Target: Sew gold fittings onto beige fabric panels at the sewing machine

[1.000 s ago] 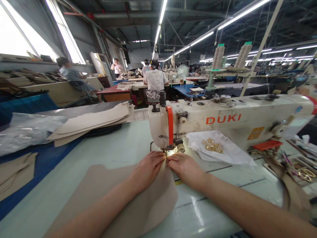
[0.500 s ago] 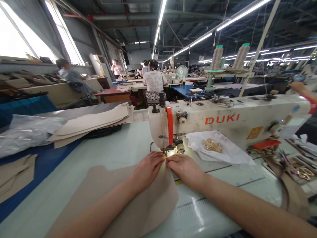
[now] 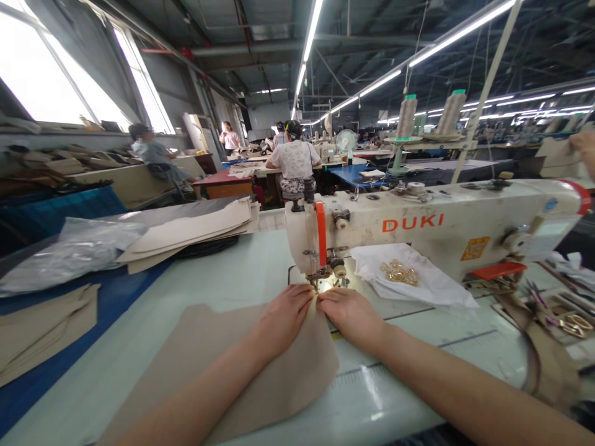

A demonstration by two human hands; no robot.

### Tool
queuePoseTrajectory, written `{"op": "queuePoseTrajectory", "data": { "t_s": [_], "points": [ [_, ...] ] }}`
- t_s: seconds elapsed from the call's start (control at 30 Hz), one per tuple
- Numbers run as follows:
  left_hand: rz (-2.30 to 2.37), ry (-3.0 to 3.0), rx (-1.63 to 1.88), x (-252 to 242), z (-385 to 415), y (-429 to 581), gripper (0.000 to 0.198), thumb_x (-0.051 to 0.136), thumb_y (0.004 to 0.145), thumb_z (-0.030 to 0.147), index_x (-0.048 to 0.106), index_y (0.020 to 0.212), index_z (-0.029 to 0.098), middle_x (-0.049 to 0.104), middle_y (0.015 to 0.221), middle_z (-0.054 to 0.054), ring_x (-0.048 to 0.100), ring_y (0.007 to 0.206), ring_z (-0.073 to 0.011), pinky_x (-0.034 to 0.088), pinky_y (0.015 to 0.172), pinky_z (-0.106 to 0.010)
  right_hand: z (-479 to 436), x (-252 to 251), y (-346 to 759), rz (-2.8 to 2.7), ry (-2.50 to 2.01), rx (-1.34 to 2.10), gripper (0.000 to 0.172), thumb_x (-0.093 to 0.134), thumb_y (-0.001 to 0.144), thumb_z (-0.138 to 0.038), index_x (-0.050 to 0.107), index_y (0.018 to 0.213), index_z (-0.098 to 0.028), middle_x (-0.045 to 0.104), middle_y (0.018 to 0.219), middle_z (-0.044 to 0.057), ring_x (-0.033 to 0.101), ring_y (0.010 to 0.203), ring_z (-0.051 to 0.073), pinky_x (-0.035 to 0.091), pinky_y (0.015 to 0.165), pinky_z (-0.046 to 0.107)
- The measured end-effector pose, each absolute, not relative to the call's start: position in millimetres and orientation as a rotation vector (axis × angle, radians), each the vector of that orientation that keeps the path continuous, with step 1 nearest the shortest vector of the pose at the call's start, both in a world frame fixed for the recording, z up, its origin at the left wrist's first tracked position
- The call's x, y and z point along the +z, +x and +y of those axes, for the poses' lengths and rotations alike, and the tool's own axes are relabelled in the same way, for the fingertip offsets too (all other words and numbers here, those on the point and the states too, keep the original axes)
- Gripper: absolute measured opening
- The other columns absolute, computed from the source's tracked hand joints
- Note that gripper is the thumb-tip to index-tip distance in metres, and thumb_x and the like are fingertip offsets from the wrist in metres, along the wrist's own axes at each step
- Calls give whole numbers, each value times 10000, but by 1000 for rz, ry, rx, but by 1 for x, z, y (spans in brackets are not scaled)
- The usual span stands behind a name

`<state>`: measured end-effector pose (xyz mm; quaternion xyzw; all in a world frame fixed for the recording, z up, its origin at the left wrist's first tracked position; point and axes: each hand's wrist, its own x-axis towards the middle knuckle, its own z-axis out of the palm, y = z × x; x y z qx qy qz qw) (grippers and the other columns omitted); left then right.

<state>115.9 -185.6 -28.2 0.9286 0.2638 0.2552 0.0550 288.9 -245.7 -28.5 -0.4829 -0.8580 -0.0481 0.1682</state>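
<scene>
A large beige fabric panel lies on the pale green table, its far edge under the needle area of a white sewing machine. My left hand rests on the panel, thumb and fingers closed on its edge just left of the needle. Opposite it, my right hand pinches the same edge on the right side. The fingertips of both hands almost meet in front of the presser foot. A lamp lights that spot, and the hands partly hide the edge there.
Gold metal fittings sit on a white bag beside the machine. Stacked beige pieces and a clear plastic bag lie at left. Scissors are in a tray at right. Another person's hand shows at far right.
The camera view has turned slightly left. Both hands stay at the needle with the fabric edge. At far right, the other person's hand has moved and a beige piece now shows beside it.
</scene>
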Motion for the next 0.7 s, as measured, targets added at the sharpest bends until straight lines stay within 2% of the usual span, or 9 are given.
{"op": "queuePoseTrajectory", "data": {
  "t_s": [0.5, 0.7],
  "points": [
    [798, 2937, 620, -32, -184, 116, 289, 362, 908, 169, 611, 1054, 146, 650, 1088, -85, 580, 1038, -177, 465, 951, -338, -250, -25, 289, -2495, -1401, -154, 94, 530, 875, -153, 621, 895, -137, 672, 930, 64, 586, 919, 199, 436, 837, 302],
    [810, 2934, 568, -33, -183, 117, 278, 360, 907, 169, 616, 1013, 148, 651, 1066, -93, 598, 998, -185, 488, 912, -337, -250, -22, 287, -2508, -1410, -182, 100, 522, 869, -127, 622, 875, -128, 672, 887, 73, 591, 883, 203, 432, 810, 305]
  ]
}}
